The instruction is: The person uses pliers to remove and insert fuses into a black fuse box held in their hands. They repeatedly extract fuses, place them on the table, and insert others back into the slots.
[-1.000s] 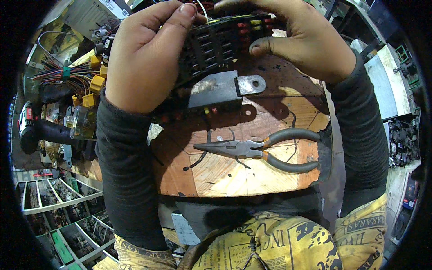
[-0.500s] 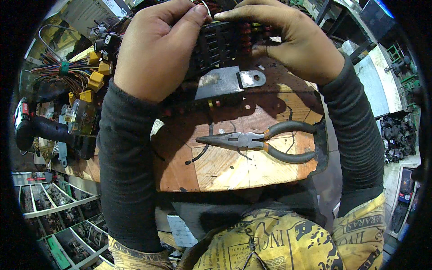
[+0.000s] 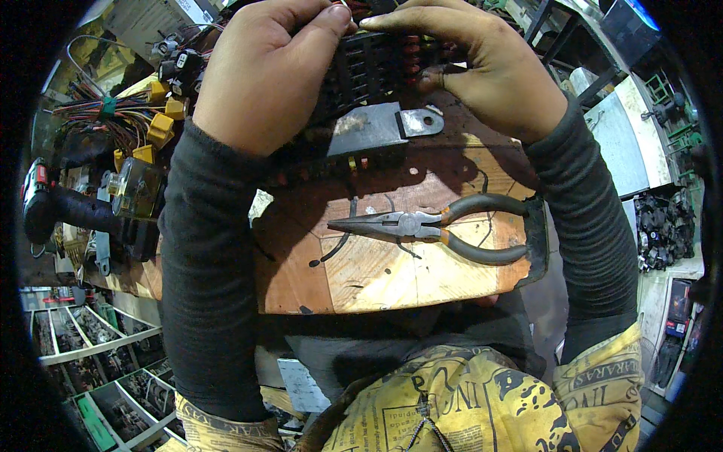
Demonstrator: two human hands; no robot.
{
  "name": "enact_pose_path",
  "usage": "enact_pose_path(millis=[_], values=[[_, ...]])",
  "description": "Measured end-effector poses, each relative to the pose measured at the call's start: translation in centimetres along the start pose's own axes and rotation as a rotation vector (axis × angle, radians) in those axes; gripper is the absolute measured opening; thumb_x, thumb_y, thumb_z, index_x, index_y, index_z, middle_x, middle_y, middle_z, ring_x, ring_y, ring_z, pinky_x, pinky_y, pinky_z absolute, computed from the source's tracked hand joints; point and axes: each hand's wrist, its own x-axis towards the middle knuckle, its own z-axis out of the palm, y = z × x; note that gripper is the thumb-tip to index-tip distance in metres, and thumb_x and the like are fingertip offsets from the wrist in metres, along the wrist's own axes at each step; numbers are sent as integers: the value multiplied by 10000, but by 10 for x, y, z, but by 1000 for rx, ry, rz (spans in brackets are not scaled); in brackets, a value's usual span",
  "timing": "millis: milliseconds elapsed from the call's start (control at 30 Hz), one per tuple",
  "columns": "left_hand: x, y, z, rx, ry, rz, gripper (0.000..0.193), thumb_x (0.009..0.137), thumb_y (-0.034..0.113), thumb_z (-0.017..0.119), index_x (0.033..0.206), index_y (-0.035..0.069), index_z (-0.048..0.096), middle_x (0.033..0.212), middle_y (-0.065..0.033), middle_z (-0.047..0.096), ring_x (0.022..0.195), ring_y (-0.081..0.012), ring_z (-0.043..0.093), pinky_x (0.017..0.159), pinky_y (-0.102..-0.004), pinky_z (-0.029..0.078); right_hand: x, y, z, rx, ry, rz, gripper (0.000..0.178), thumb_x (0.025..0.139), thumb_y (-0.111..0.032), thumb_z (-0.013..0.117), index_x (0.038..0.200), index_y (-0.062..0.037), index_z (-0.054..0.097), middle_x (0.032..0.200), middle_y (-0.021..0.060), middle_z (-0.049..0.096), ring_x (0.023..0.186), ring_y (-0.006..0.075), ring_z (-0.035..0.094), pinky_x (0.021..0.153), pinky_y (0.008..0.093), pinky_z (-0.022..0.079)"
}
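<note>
Both my hands grip a black fuse box (image 3: 376, 71) with rows of coloured fuses, held above a worn wooden board (image 3: 376, 271). My left hand (image 3: 263, 71) wraps its left side, thumb on the top edge. My right hand (image 3: 482, 71) clasps its right side, fingertips meeting the left thumb at the top. A grey metal bracket (image 3: 376, 129) sticks out below the box. Long-nose pliers (image 3: 429, 226) with grey and orange handles lie on the board, under my hands and untouched.
A bundle of coloured wires with yellow connectors (image 3: 143, 124) lies at the left. A black cordless drill (image 3: 60, 203) rests beside it. Shelves of small parts (image 3: 90, 354) run along the lower left. Black parts (image 3: 663, 230) are heaped at the right.
Both hands and the fuse box have drifted up toward the top of the view. The pliers stay where they were on the board.
</note>
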Motion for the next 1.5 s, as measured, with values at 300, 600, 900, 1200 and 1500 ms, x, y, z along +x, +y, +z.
enact_pose_path(millis=[300, 600, 900, 1200, 1500], values=[[1, 0, 0, -54, 4, -59, 287, 1020, 200, 530, 1055, -42, 679, 944, -50, 704, 863, -81, 620, 779, -234, 490, 2, 8, 9, -144, 91, -62, 375, 737, 40, 673, 1106, -27, 661, 1058, 130, 631, 969, 309, 643, 839, 352, 523], [0, 8, 13, 69, 139, 55, 266, 955, 215, 602, 946, -40, 678, 713, -136, 660, 649, -142, 588, 641, -305, 481, -9, 25, 20, -172, 161, -56, 616, 689, 87, 718, 1251, -156, 650, 1153, 86, 624, 1054, 298, 609, 949, 363, 495], [-19, 36, -5, 306, 7, 71, 385, 823, 155, 772, 1153, 1, 645, 1072, -75, 673, 975, -131, 618, 879, -290, 489, -40, 5, 9, 300, 505, 221, 274, 838, -14, 685, 1107, -51, 657, 1042, 81, 668, 925, 162, 657, 857, 310, 519], [-23, 40, -16, 126, -32, -116, 433, 798, 95, 769, 1201, 34, 622, 987, -38, 641, 913, -110, 601, 843, -269, 491, -56, -11, 13, 373, 387, 324, 254, 832, 3, 663, 1083, -20, 640, 1118, 89, 564, 998, 188, 602, 799, 283, 580], [-9, 26, -26, -582, 356, -172, 241, 883, 109, 715, 1045, -7, 580, 888, -78, 687, 796, -103, 652, 715, -235, 534, -42, 3, 19, 230, 382, 241, 749, 739, -96, 734, 1420, -69, 421, 1338, 140, 518, 1260, 267, 506, 1060, 417, 416]])
